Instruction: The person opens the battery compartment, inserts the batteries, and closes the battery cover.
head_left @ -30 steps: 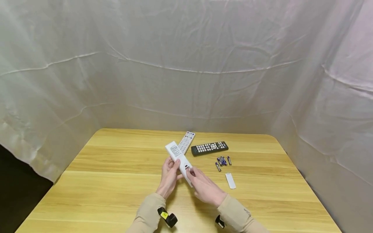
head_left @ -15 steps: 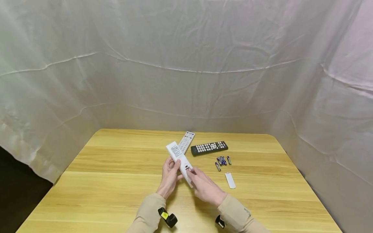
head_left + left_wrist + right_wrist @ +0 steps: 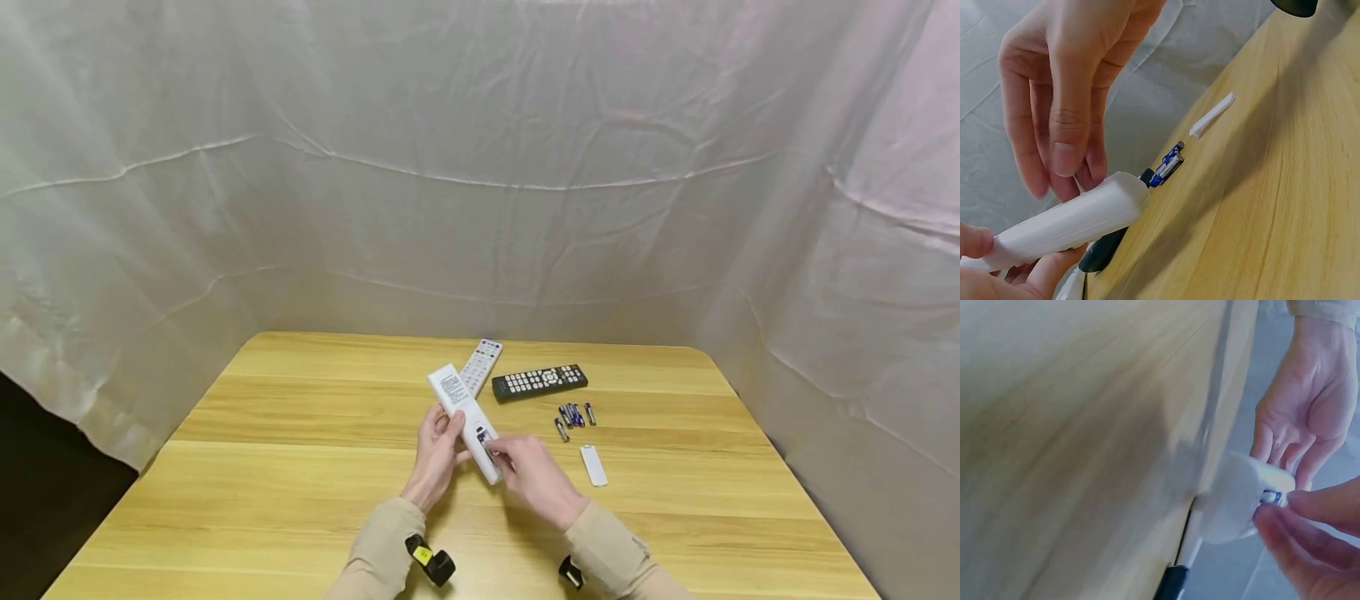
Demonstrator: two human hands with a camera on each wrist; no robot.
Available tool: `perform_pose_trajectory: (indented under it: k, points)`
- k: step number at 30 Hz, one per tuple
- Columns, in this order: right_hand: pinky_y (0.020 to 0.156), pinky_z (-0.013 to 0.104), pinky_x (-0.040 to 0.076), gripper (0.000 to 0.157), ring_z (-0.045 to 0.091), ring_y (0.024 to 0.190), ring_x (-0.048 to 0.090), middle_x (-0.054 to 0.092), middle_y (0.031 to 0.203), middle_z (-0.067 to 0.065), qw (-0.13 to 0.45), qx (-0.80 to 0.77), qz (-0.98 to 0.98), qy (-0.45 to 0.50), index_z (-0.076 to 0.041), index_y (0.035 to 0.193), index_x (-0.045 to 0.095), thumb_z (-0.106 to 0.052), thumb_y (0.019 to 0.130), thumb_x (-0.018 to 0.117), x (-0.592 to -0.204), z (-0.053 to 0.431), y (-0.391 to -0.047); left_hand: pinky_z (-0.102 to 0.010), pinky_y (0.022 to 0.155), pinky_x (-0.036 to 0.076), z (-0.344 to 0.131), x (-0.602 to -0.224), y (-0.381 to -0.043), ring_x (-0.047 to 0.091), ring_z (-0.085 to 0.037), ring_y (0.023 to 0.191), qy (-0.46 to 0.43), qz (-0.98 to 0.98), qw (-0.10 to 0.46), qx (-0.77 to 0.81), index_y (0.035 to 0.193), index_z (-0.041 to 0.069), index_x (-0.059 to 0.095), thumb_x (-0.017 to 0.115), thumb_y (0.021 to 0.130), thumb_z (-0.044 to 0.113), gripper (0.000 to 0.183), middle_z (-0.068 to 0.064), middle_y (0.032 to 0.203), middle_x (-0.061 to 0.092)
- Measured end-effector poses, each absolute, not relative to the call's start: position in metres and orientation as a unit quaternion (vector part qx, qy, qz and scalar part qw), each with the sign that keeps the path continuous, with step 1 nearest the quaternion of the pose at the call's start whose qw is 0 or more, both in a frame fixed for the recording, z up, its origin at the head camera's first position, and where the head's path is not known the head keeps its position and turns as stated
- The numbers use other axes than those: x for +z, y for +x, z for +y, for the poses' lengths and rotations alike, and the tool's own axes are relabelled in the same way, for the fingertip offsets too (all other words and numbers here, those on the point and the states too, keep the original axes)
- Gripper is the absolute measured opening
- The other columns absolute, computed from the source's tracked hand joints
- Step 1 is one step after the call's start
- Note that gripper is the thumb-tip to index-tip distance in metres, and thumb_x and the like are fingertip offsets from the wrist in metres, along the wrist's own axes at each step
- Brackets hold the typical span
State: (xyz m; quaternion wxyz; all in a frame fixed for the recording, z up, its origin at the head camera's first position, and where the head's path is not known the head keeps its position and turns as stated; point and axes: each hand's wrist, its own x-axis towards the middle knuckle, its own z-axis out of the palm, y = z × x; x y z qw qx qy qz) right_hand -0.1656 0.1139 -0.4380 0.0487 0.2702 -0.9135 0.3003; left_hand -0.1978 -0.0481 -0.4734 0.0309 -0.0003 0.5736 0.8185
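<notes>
My left hand (image 3: 437, 454) holds a white remote control (image 3: 468, 410) back side up, thumb across its edge and fingers underneath. The battery compartment near its lower end is uncovered, and blue shows inside. At this compartment, the thumb and fingertips of my right hand (image 3: 536, 479) pinch a blue-and-silver battery (image 3: 1271, 497), seen in the right wrist view. How far the battery sits in the slot is hidden by the fingers. From the left wrist view, the remote's side is visible with the right hand's fingers just above it; the compartment is out of sight there.
Behind the held remote lies another white remote control (image 3: 482, 365), buttons up. A black remote control (image 3: 540, 382) is to its right. Several loose batteries (image 3: 572, 415) lie in front of that one, and a white battery cover (image 3: 593, 465) rests nearer on the wooden table (image 3: 247, 500).
The right hand's fingers have shifted slightly right and down along the compartment, showing more blue inside. My left hand and the remote have stayed almost still.
</notes>
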Motion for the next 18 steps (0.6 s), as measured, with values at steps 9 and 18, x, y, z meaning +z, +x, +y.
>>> perform_pose_trajectory:
  k: [9, 18]
  points:
    - [0.069, 0.032, 0.062, 0.019, 0.021, 0.075, 0.07, 0.076, 0.095, 0.018, 0.115, 0.25, -0.94, 0.201, 0.004, 0.104, 0.073, 0.004, 0.085, 0.069, -0.442, 0.134, -0.185, -0.044, 0.087, 0.064, -0.052, -0.475, -0.197, 0.067, -0.022, 0.105, 0.0, 0.577, 0.03, 0.816, 0.148, -0.003, 0.03, 0.04, 0.108, 0.013, 0.044, -0.033, 0.147, 0.043]
    - [0.073, 0.049, 0.061, 0.018, 0.036, 0.083, 0.071, 0.075, 0.094, 0.021, 0.127, 0.122, -0.974, 0.146, 0.003, 0.095, 0.072, 0.008, 0.078, 0.072, -0.437, 0.16, -0.209, -0.045, 0.087, 0.064, -0.053, -0.473, -0.195, 0.067, -0.022, 0.106, 0.002, 0.577, 0.029, 0.816, 0.149, -0.004, 0.027, 0.041, 0.108, 0.015, 0.046, -0.034, 0.147, 0.042]
